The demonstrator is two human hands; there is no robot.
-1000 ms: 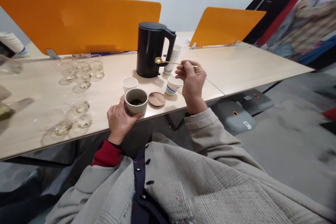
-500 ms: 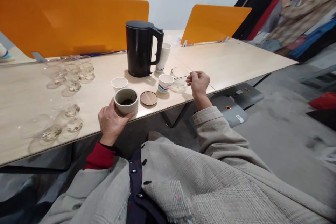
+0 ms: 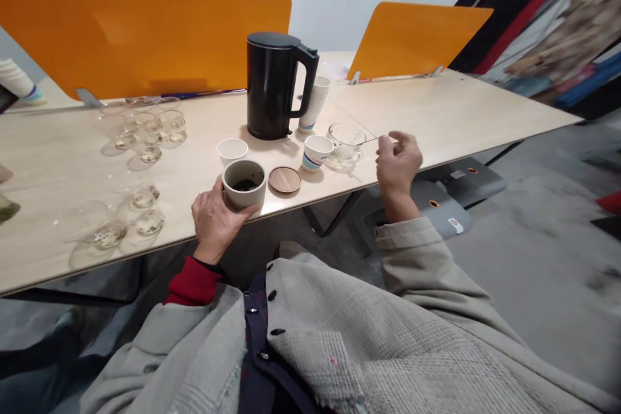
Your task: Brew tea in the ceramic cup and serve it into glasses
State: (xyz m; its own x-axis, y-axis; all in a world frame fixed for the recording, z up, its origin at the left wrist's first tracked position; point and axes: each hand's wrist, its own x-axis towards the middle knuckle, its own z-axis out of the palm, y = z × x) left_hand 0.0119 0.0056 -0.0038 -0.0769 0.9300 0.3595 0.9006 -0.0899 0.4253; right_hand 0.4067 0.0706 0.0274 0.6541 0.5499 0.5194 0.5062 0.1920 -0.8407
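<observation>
My left hand (image 3: 217, 217) is wrapped round the near side of a grey cup (image 3: 245, 199) with dark, wet-looking bits inside. The cup stands at the table's front edge. Fingers pinched, my right hand (image 3: 399, 162) holds a thin stick-like utensil (image 3: 370, 140) that reaches to the rim of a clear glass cup (image 3: 345, 145); its far end is hard to make out. Dark specks cling inside the glass. Between the hands are a round wooden coaster (image 3: 284, 180) and a paper cup (image 3: 317, 154) with blue stripes. Just behind the grey cup is a white paper cup (image 3: 231, 149).
A black electric kettle (image 3: 274, 87) stands behind the cups, with stacked paper cups (image 3: 315, 103) beside it. Several small clear glasses (image 3: 150, 223) occupy the table's left side. Orange dividers (image 3: 145, 32) line the back. Grey stools (image 3: 439, 210) sit under the table's right part.
My right hand has drawn away from the glass cup to the right, so more of the thin utensil shows. My left hand stays on the grey cup. The whole view has shifted slightly.
</observation>
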